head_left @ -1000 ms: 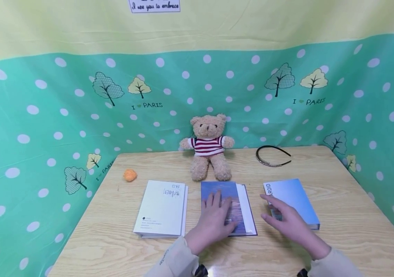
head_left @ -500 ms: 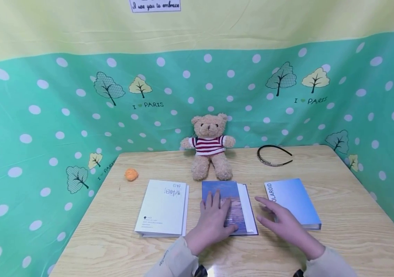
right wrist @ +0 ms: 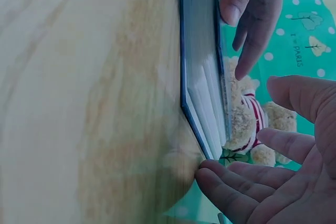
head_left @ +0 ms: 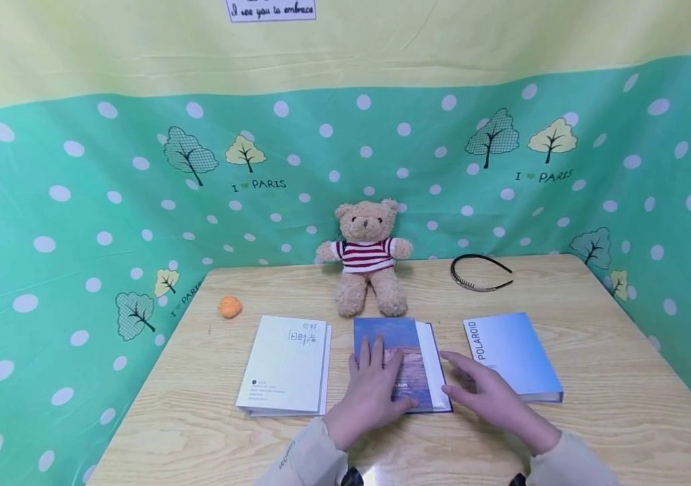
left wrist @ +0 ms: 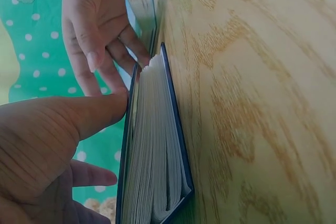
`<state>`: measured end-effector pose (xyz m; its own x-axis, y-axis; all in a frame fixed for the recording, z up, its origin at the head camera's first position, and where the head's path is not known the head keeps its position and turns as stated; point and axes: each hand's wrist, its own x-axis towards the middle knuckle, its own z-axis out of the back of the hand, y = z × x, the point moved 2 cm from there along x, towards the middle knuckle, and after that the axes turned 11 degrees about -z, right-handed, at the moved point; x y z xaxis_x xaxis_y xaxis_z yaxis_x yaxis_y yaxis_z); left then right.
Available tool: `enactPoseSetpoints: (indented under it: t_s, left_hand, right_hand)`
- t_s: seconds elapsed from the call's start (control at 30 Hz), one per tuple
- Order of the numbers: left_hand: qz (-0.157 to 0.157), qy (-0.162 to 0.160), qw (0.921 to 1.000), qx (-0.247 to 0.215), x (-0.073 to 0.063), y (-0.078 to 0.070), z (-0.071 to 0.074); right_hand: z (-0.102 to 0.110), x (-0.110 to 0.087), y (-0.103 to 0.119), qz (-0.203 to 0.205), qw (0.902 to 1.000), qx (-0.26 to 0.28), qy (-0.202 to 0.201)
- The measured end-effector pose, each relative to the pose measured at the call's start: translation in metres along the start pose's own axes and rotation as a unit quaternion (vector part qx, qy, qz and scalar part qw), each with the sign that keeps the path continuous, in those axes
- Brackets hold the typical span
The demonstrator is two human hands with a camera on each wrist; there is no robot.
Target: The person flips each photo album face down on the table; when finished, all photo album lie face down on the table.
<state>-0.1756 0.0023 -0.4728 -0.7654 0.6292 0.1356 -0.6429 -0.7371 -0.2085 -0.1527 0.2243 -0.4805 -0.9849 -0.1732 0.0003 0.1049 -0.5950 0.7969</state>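
A photo album with a blue-purple seascape cover [head_left: 413,361] lies on the table in front of the person. My left hand [head_left: 371,391] rests on its cover with spread fingers, the thumb near the lower edge. At the album's right side is my right hand [head_left: 485,395], fingers loosely extended and thumb apart. In the right wrist view, the right fingertips [right wrist: 207,174] are right at the corner of the album [right wrist: 202,66]. The left wrist view shows the left thumb [left wrist: 105,111] on the upper cover's edge, with the white page block [left wrist: 152,150] below it.
A white album [head_left: 287,368] lies on the left and a light-blue "POLAROID" album [head_left: 518,351] on the right. Behind sit a teddy bear [head_left: 366,256], a black headband [head_left: 463,282] and a small orange ball [head_left: 230,306]. A polka-dot curtain [head_left: 296,223] closes off the back.
My right hand has moved left, from over the light-blue album to the right edge of the seascape album. My left hand has stayed on the cover.
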Motion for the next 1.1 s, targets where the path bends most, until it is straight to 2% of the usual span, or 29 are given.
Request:
enactPoseSetpoints:
  t_s: [0.2, 0.43, 1.1]
  left_hand:
    - [0.009, 0.012, 0.9999, -0.004, -0.0002, -0.0011, -0.0011]
    - [0.013, 0.021, 0.9997, 0.000, -0.0004, -0.0024, -0.0025]
    - [0.016, 0.020, 0.9997, -0.004, 0.0005, -0.0007, -0.0074]
  right_hand:
    - [-0.0028, 0.0012, -0.0015, 0.009, 0.9999, 0.010, -0.004]
    - [-0.0047, 0.0022, 0.0007, 0.014, 0.9997, 0.015, 0.014]
    - [-0.0104, 0.0050, 0.0044, -0.048, 0.9966, 0.057, 0.035]
